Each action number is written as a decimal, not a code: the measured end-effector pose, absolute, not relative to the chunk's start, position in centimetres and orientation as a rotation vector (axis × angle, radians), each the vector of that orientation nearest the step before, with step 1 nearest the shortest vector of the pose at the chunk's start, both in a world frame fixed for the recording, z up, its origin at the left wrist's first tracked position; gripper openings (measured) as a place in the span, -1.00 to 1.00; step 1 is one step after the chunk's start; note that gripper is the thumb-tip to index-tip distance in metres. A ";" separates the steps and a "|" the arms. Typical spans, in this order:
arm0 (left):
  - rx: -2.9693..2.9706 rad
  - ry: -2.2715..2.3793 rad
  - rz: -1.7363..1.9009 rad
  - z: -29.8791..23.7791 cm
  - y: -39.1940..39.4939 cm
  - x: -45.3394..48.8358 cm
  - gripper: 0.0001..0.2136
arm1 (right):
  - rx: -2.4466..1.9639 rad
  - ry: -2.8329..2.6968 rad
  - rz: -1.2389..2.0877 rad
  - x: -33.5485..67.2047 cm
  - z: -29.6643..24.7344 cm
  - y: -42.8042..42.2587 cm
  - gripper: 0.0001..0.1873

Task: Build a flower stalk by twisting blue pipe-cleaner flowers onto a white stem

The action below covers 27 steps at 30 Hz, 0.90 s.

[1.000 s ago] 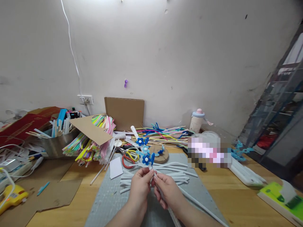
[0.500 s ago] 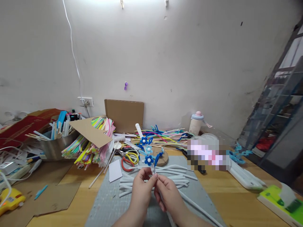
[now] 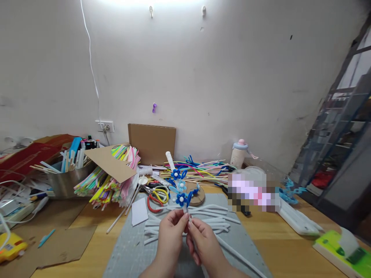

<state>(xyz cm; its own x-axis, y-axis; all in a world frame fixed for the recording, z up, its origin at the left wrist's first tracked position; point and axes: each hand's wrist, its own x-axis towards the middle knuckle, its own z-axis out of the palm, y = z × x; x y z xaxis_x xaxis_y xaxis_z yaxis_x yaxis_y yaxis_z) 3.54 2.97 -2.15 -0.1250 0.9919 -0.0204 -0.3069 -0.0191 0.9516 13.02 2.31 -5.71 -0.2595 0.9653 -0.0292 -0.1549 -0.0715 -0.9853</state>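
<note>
My left hand [image 3: 171, 228] is closed around the lower end of a white-wrapped stick [image 3: 169, 157] trimmed with blue pipe-cleaner flowers [image 3: 181, 199]. The flowers have white bead centres, and a paler one [image 3: 181, 187] sits between two dark blue ones. A dark blue looped pipe-cleaner leaf [image 3: 189, 199] stands beside the lowest flower, just above the fingertips. Close against the left, my right hand [image 3: 204, 236] pinches at the base of the stick and leaf; a white strip seems to run down from it, mostly hidden by the fingers.
White pipe cleaners [image 3: 222, 224] lie on the grey cutting mat [image 3: 130, 251]. Left of the hands are scissors [image 3: 158, 199], a white card [image 3: 139, 211] and a bundle of coloured pipe cleaners [image 3: 110, 189]. A round wooden disc [image 3: 197, 197] and a bottle [image 3: 239, 154] stand behind.
The blue leaf has come left, closer to the lowest flower and the stick. Both hands stay together at the stick's base, and the view has shifted slightly.
</note>
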 end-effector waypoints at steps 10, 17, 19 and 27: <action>0.871 1.079 1.334 -2.2 3.0 3.5 -0.74 | -0.953 -1.197 1.522 12.5 -6.2 2.2 -0.55; 0.905 1.007 1.279 -2.0 3.5 2.9 -0.77 | -0.930 -1.266 1.410 13.1 -5.8 1.8 -0.56; 0.865 0.941 1.257 -1.8 3.7 2.6 -0.78 | -0.940 -1.324 1.270 14.2 -4.9 2.2 -0.50; 0.681 0.790 0.991 -1.2 2.9 3.2 -0.85 | -0.784 -1.216 1.432 18.2 -1.7 5.1 -0.64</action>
